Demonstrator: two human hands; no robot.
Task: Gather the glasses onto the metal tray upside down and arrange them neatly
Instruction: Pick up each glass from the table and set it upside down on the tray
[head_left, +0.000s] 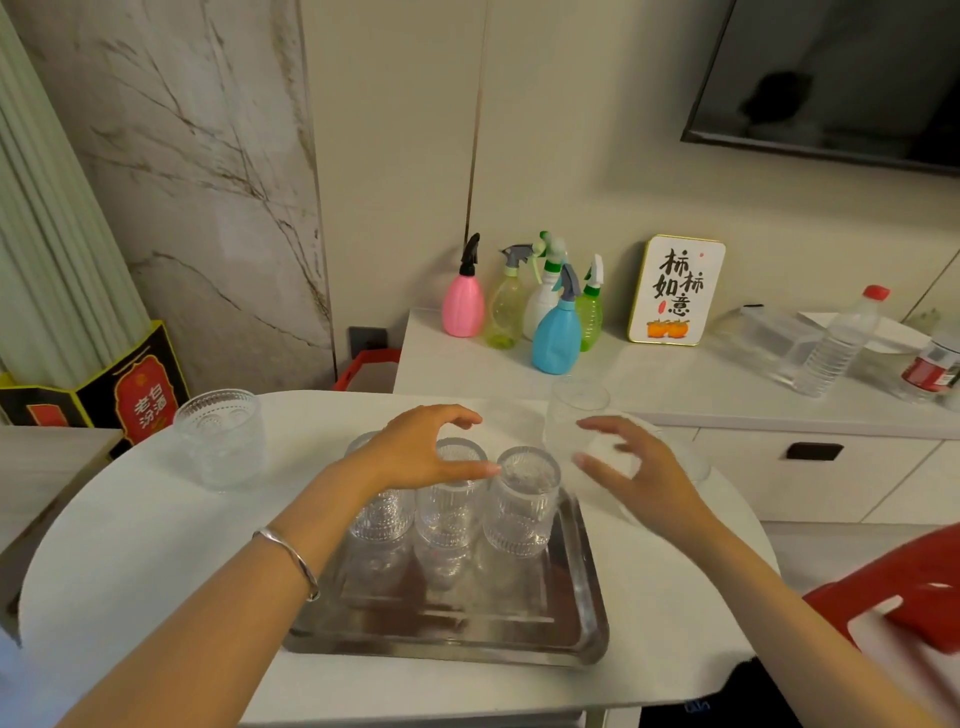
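Observation:
A metal tray (447, 649) lies on the white table in front of me. Three ribbed glasses stand upside down in a row at its far end: left (376, 517), middle (447, 514) and right (522, 504). My left hand (415, 452) hovers over the left and middle glasses with its fingers curved apart, holding nothing. My right hand (639, 467) is spread open just right of the row, close to a smooth clear glass (574, 410) standing upright beyond the tray. A wide patterned glass (221, 441) stands upright on the table's far left.
Behind the table runs a white counter (467, 369) with several spray bottles (556, 332), a small sign (675, 291), a water bottle (836, 343) and a clear box. A red chair (904, 587) is at the lower right. A dark printed box (140, 395) stands at the left.

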